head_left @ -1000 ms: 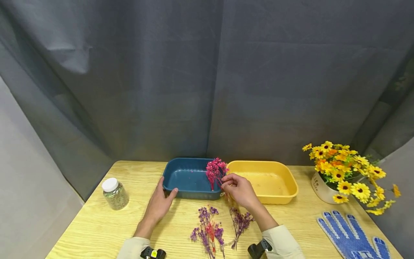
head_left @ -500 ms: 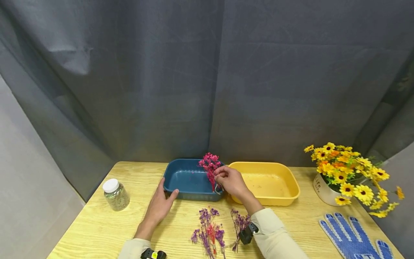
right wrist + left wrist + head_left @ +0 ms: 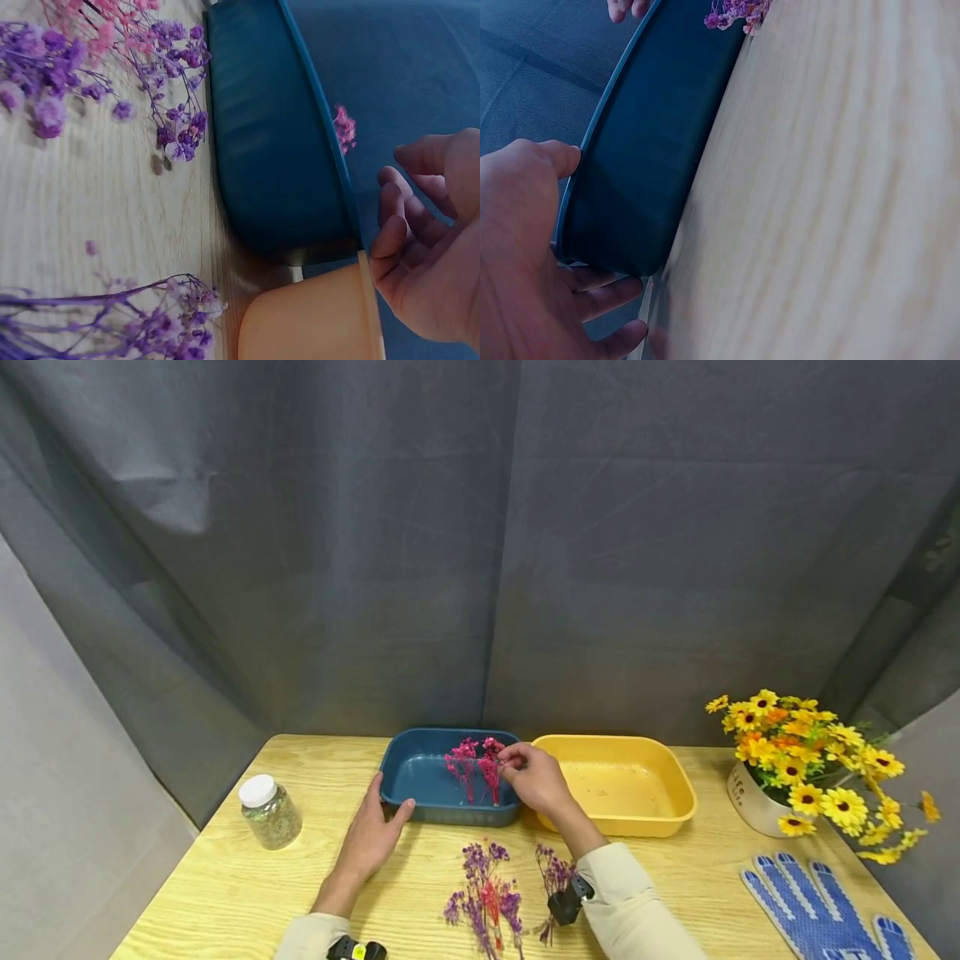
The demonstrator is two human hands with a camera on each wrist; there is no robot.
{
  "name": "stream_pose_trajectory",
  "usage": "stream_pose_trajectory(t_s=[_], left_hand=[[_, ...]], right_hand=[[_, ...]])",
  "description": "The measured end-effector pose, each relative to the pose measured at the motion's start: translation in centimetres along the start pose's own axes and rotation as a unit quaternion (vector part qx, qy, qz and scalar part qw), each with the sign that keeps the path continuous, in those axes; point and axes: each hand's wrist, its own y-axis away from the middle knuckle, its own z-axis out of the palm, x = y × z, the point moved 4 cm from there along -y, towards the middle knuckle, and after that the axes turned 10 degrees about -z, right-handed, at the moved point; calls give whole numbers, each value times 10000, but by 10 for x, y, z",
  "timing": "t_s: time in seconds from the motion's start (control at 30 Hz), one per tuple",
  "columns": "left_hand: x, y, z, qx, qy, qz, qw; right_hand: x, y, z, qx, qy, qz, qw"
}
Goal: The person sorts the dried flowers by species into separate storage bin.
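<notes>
At the left corner of a blue plastic tub [image 3: 442, 816], my left hand [image 3: 369, 837] holds the tub, thumb at the front rim and fingers along its end wall. Two small bunches of pink dried flowers [image 3: 462, 762] lie side by side inside, toward the tub's right. My right hand [image 3: 534, 774] is over the tub's right end, fingertips beside the right-hand bunch. In the right wrist view its thumb and fingers [image 3: 390, 232] are loosely bent and apart, with nothing between them. Pink blossoms [image 3: 345, 129] show above the rim there; their stems are hidden behind the wall.
A yellow tub [image 3: 637, 825] stands right of the blue one. Purple and red dried flowers [image 3: 480, 893] and another purple bunch [image 3: 553, 872] lie in front. A lidded glitter jar [image 3: 272, 817] stands left; a flowerpot [image 3: 753, 802] and blue-white glove [image 3: 828, 910] are right.
My right hand has moved left to the blue tub's right end. The pink bunch it carried has come down into the tub beside the other. My left hand has stayed put.
</notes>
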Motion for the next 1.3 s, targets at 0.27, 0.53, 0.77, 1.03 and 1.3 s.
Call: stream_pose_trajectory(t_s=[0.27, 0.53, 0.77, 1.03, 1.3], left_hand=[[1, 0, 0, -3, -5, -6, 10000], [2, -1, 0, -28, 23, -21, 10000], [4, -2, 0, 23, 57, 51, 10000], [2, -1, 0, 138, 124, 62, 9998], [1, -1, -4, 370, 262, 68, 9990]], right_hand=[[-1, 21, -12, 45, -61, -144, 9999], [1, 48, -18, 264, -358, -140, 9989], [1, 68, -20, 384, -321, -276, 9984], [0, 88, -18, 334, -322, -233, 9987], [-5, 107, -9, -118, -461, -278, 9985]])
